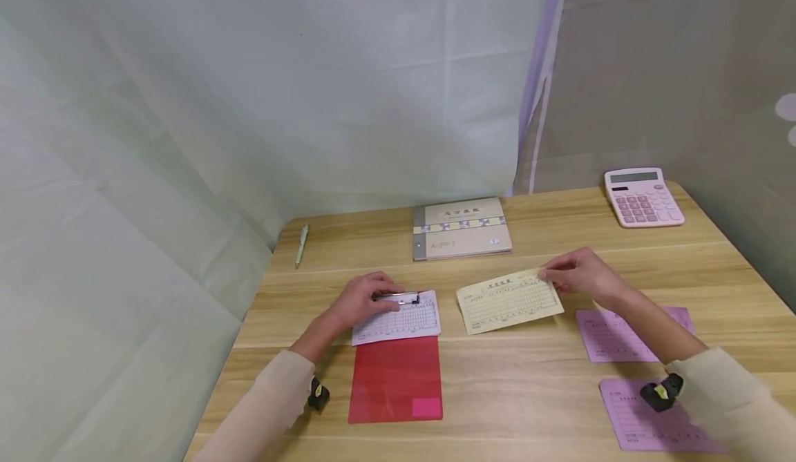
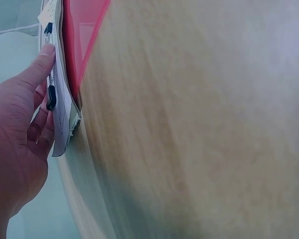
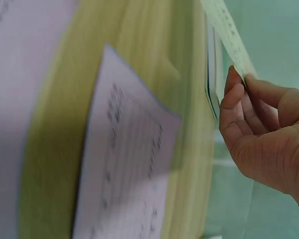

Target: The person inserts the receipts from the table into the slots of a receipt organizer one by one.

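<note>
My left hand [image 1: 363, 301] is at the top of a red clipboard [image 1: 395, 376], its thumb on the metal clip [image 2: 51, 95] and its fingers curled at the edge. White printed forms [image 1: 398, 324] lie under that clip, over the board's upper part. Between thumb and fingers, my right hand [image 1: 584, 279] pinches the upper right corner of a yellow printed form [image 1: 506, 303]. This sheet slants just right of the clipboard, its held corner raised. In the right wrist view the yellow form [image 3: 231, 37] runs upward from the fingertips.
Two purple form stacks [image 1: 622, 338] [image 1: 653, 420] lie under the right forearm. A ledger book [image 1: 463, 231] sits at the back middle, a pink calculator [image 1: 643, 199] at the back right, a pen [image 1: 301, 246] at the back left. Curtains [image 1: 373, 89] hang behind the wooden table [image 1: 516, 393].
</note>
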Tool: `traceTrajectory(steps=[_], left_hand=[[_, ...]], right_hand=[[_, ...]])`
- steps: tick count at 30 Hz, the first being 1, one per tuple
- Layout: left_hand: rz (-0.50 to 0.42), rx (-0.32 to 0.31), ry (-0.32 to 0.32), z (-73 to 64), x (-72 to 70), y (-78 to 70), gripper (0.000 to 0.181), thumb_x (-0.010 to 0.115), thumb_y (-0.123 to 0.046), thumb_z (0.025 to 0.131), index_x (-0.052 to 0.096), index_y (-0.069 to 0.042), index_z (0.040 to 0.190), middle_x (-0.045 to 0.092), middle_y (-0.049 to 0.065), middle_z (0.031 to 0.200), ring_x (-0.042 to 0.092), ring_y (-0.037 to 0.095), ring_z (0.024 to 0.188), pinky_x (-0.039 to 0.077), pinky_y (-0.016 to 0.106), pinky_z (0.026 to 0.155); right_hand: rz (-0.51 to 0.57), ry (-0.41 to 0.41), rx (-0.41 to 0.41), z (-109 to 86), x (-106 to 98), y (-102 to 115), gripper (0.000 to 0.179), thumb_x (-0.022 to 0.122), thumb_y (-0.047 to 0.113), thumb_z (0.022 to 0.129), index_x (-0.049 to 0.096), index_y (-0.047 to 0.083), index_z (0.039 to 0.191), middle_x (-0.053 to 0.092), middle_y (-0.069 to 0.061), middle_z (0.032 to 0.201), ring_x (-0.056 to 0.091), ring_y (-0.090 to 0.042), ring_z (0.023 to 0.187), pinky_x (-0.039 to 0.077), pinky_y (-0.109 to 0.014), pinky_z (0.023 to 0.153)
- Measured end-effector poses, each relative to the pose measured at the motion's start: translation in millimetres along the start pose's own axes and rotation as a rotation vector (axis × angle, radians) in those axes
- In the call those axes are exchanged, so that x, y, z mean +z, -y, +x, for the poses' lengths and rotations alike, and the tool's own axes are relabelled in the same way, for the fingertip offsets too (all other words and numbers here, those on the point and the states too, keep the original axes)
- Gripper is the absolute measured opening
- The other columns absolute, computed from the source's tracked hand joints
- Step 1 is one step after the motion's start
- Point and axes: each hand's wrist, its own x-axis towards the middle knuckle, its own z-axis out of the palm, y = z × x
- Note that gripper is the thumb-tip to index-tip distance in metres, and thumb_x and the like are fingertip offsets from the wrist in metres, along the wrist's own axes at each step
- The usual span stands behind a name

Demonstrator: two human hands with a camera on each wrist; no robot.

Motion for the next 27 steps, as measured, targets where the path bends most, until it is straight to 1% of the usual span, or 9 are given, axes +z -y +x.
traceTrajectory(steps=[5, 8, 14, 18, 21, 23, 24, 27], left_hand=[[0.011, -0.002, -0.001, 0.0, 0.7, 0.5, 0.034, 0.088, -0.029, 0.089, 0.082, -0.025, 0.123, 0.069, -0.011, 0.114, 0.063, 0.011, 0.103, 0.052, 0.037, 0.09], [0.027, 0.002, -0.005, -0.2, 1.1, 0.6, 0.034, 0.088, -0.03, 0.09, 0.081, -0.026, 0.123, 0.069, -0.011, 0.115, 0.063, 0.011, 0.104, 0.052, 0.038, 0.092], [0.06, -0.011, 0.018, -1.0, 0.6, 0.3, 0.034, 0.085, -0.035, 0.093, 0.079, -0.028, 0.125, 0.068, -0.011, 0.119, 0.061, 0.012, 0.107, 0.051, 0.037, 0.094], [0.105, 0.008, 0.025, -1.5, -0.3, -1.2, 0.034, 0.085, -0.037, 0.093, 0.079, -0.026, 0.125, 0.068, -0.01, 0.118, 0.061, 0.012, 0.106, 0.051, 0.038, 0.094], [0.163, 0.044, 0.026, -1.4, -1.3, -3.9, 0.037, 0.083, -0.036, 0.094, 0.078, -0.023, 0.128, 0.068, -0.008, 0.12, 0.063, 0.013, 0.108, 0.053, 0.04, 0.096], [0.203, 0.062, 0.035, -1.1, -2.0, -6.0, 0.039, 0.082, -0.037, 0.096, 0.076, -0.023, 0.132, 0.068, -0.007, 0.123, 0.064, 0.014, 0.111, 0.053, 0.041, 0.099], [0.214, 0.071, 0.038, -0.8, -2.4, -7.0, 0.04, 0.081, -0.037, 0.096, 0.076, -0.022, 0.132, 0.068, -0.006, 0.123, 0.064, 0.015, 0.112, 0.053, 0.041, 0.1], [0.238, 0.089, 0.046, 0.2, -3.0, -9.4, 0.039, 0.08, -0.036, 0.097, 0.076, -0.021, 0.133, 0.068, -0.004, 0.124, 0.064, 0.016, 0.113, 0.052, 0.04, 0.101]], right_hand=[[0.003, 0.023, -0.007, 4.3, 22, -1, 0.029, 0.07, 0.009, 0.103, 0.071, -0.016, 0.118, 0.076, -0.011, 0.093, 0.067, -0.018, 0.074, 0.058, -0.034, 0.066], [-0.036, 0.023, -0.01, 6.5, 32, -3, 0.028, 0.07, 0.007, 0.102, 0.07, -0.016, 0.118, 0.076, -0.012, 0.093, 0.067, -0.019, 0.072, 0.058, -0.034, 0.064], [-0.144, -0.031, -0.041, 9.1, 45, -8, 0.027, 0.074, 0.006, 0.099, 0.072, -0.014, 0.117, 0.076, -0.013, 0.092, 0.065, -0.019, 0.067, 0.053, -0.03, 0.058], [-0.204, -0.07, -0.106, 10.2, 51, -10, 0.022, 0.076, 0.008, 0.098, 0.075, -0.011, 0.11, 0.076, -0.011, 0.087, 0.064, -0.018, 0.064, 0.052, -0.029, 0.057], [-0.278, -0.103, -0.157, 10.7, 53, -11, 0.017, 0.077, 0.01, 0.098, 0.079, -0.006, 0.103, 0.074, -0.007, 0.08, 0.062, -0.015, 0.063, 0.051, -0.03, 0.06], [-0.313, -0.123, -0.162, 10.8, 53, -11, 0.014, 0.077, 0.011, 0.098, 0.08, -0.003, 0.099, 0.074, -0.005, 0.078, 0.061, -0.015, 0.063, 0.049, -0.031, 0.063], [-0.328, -0.129, -0.162, 10.5, 53, -11, 0.015, 0.077, 0.012, 0.098, 0.081, -0.002, 0.099, 0.074, -0.006, 0.079, 0.06, -0.015, 0.063, 0.049, -0.032, 0.065], [-0.337, -0.143, -0.145, 10.1, 53, -10, 0.016, 0.078, 0.013, 0.097, 0.081, -0.003, 0.101, 0.077, -0.009, 0.088, 0.061, -0.014, 0.069, 0.05, -0.034, 0.069]])
